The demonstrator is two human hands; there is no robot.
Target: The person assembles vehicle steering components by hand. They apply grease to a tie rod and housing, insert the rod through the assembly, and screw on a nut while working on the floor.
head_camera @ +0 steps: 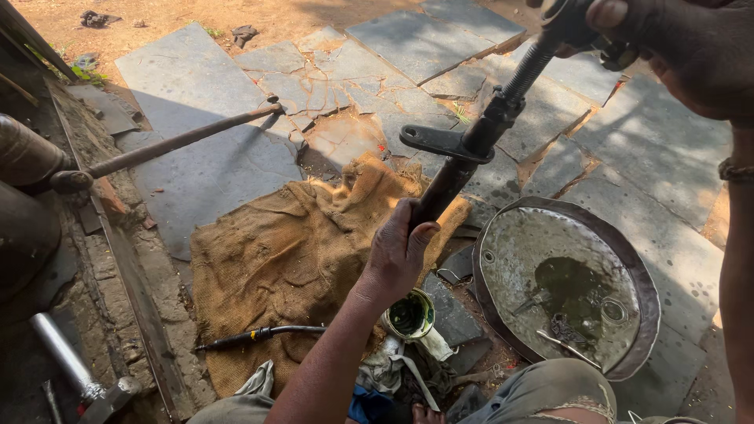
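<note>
Black, greasy steel fills both grips: the left hand has its fingers wrapped tight round the lower shaft of a strut, thumb laid along the tube, while the right hand at the upper right closes its fingers on the threaded top end. The strut hangs tilted in the air, lower end toward the person, upper end up and to the right, with a flat bracket jutting left from its middle. Below it lies a burlap sack spread on stone slabs; just right of the sack sits a shallow metal pan holding murky liquid and small parts. A small tin of dark grease stands near the left wrist, among rags. A long rod crosses the slabs at left. Good handling here probably means keeping both grips firm on the oily surface and working above the sack, so a slip lands softly.
</note>
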